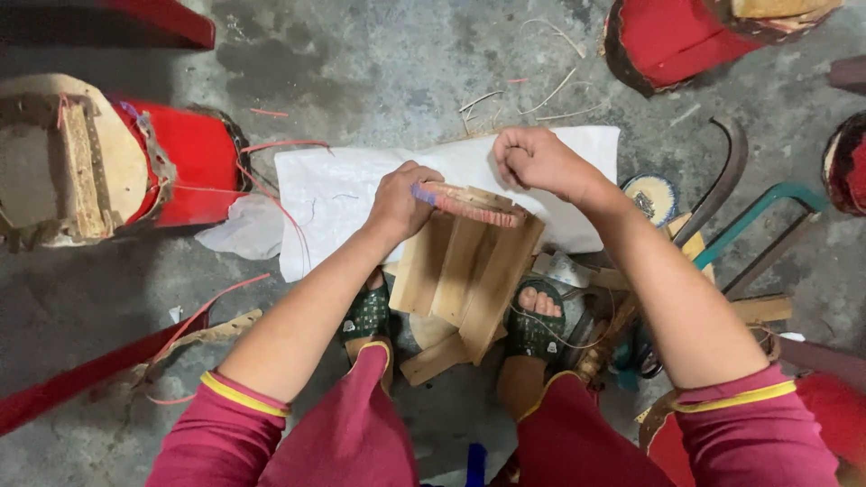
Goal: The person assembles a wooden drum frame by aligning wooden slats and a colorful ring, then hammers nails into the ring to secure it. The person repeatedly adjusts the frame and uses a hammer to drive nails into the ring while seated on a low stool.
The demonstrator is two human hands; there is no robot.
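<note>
The head camera is looking straight down from close above at the lap, feet and concrete floor [388,72].

we see a small wooden drum shell [469,271] made of pale slats set side by side, standing tilted between our feet with its upper end leaning away from us toward the white cloth on the floor. around its top runs a curved rim [474,203], tan on top with a reddish pink edge along its near side, and a bit of purple wrap shows at its left end. the slats fan out a little toward the bottom, where a loose flat piece of wood [437,356] lies crosswise under them on the concrete.
</note>
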